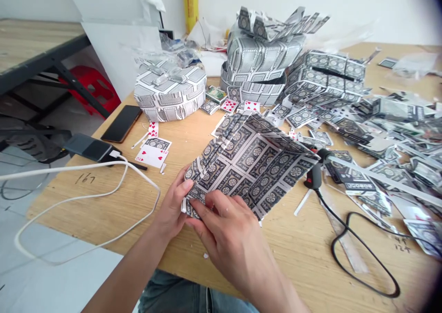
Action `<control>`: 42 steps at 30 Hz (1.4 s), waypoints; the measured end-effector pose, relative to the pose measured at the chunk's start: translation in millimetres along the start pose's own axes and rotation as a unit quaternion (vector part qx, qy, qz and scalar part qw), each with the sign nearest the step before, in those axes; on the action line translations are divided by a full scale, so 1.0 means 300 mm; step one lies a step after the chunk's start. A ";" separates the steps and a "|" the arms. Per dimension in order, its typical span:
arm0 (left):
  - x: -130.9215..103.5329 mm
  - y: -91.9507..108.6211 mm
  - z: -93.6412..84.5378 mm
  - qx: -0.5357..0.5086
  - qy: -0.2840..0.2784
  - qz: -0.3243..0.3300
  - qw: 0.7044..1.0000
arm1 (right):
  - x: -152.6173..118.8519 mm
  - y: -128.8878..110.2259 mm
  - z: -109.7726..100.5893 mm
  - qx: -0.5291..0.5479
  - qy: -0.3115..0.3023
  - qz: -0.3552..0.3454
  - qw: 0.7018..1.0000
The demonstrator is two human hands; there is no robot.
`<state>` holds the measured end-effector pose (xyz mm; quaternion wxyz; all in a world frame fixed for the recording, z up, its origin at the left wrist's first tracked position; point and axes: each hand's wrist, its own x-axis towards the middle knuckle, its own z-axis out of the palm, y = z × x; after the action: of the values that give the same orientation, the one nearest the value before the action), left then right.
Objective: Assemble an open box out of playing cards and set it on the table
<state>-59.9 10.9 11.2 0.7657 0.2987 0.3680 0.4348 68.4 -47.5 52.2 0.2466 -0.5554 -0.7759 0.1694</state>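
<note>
A box-like piece woven from playing cards [235, 165], with dark patterned card backs showing, is held tilted above the table in front of me. At its near left corner, my left hand [174, 205] grips the wall, thumb on top. My right hand [228, 225] is closed on the near edge by the same corner, with fingers pressed against the cards; the fingertips are partly hidden. Just beyond the piece's right corner lies a black glue gun [313, 177] with a long translucent glue stick [380, 175] in its back end.
Woven card baskets [169, 92] and a stack of card pieces [264, 57] stand at the back. Loose cards [390, 138] are heaped on the right. A phone [121, 123], a power bank [91, 148] and a white cable [120, 191] lie left; a black cord [333, 248] loops right.
</note>
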 end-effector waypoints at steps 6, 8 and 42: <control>-0.012 0.032 -0.026 0.051 -0.096 0.029 0.994 | -0.010 0.012 0.013 -0.007 0.040 0.019 0.999; -0.017 0.041 -0.022 0.073 -0.133 0.027 0.988 | -0.015 0.016 0.011 -0.011 0.042 0.021 0.999; -0.049 0.006 0.044 -0.001 -0.047 0.015 0.999 | 0.093 0.025 -0.035 -0.090 -0.072 0.098 0.989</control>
<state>-55.1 -3.1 24.3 0.7759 0.3235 0.3266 0.4320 72.8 -18.9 62.2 0.1217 -0.6349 -0.7457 0.1615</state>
